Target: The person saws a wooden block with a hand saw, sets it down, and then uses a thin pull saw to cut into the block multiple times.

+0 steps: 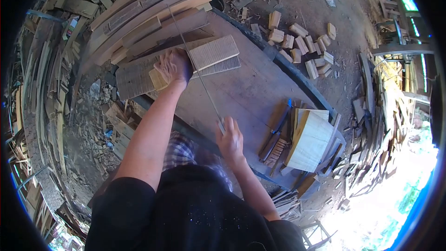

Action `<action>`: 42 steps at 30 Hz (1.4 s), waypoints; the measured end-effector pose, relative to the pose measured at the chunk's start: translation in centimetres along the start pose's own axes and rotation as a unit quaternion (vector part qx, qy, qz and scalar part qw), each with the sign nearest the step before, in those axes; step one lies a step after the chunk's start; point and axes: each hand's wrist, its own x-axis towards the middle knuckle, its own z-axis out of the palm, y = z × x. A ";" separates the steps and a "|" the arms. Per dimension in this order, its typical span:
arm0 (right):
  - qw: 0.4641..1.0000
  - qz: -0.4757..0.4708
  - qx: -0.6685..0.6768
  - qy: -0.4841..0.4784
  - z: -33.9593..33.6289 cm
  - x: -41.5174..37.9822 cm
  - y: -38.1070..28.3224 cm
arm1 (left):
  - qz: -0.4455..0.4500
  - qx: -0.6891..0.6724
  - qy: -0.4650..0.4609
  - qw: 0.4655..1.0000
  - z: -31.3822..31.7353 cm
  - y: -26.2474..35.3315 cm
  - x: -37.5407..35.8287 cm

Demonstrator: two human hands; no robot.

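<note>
A long thin saw [204, 87] crosses a light wooden board [215, 52] on the workbench. My right hand [230, 140] is closed round the near end of the saw. Pressed on the board, left of the blade, is my left hand [173, 67], its fingers bent over the wood; the board's left end shows just below that hand. Beneath it lies a darker, wider plank [134, 78]. The blade's far end reaches over the stacked planks.
Long planks [153, 7] are stacked at the bench's far left. Wood pieces [310, 139] and a dark tool with a blue tip [277, 130] lie on the bench's right end. Cut blocks [302, 44] are scattered on the ground beyond the bench edge [297, 76].
</note>
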 end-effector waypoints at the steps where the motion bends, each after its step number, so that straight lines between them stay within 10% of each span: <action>1: 1.000 0.000 -0.003 -0.006 0.0 0.1 0.1 | 0.009 -0.008 -0.003 1.000 -0.5 0.1 -0.2; 42: 0.999 0.007 0.030 0.014 1.3 0.1 -1.1 | 0.018 -0.026 0.016 0.999 -0.2 0.2 -0.1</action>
